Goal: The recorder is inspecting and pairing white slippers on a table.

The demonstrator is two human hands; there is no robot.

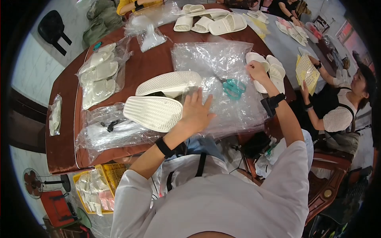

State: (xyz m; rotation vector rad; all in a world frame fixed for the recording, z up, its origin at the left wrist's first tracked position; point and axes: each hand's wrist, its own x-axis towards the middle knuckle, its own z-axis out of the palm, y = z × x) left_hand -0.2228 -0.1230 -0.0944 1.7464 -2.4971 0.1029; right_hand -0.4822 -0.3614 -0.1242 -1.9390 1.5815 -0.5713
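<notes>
My left hand (196,113) lies flat with its fingers spread, over the ends of two cream slippers and the plastic beside them. The slippers rest soles up: the nearer slipper (152,114) overlaps the lower edge of the farther slipper (166,83). My right hand (257,70) has its fingers curled in at the right edge of a stack of clear plastic bags (206,57), against a cream slipper (258,59). What its fingertips grip is hidden. Between my hands, teal-handled scissors (233,89) lie among the plastic.
Bagged slippers (99,69) and a crumpled clear bag (115,133) lie on the brown tabletop (63,105) to the left. More slippers (210,22) are at the far side. A yellow crate (109,178) stands below left. At right, another person holds yellow sheets (307,73).
</notes>
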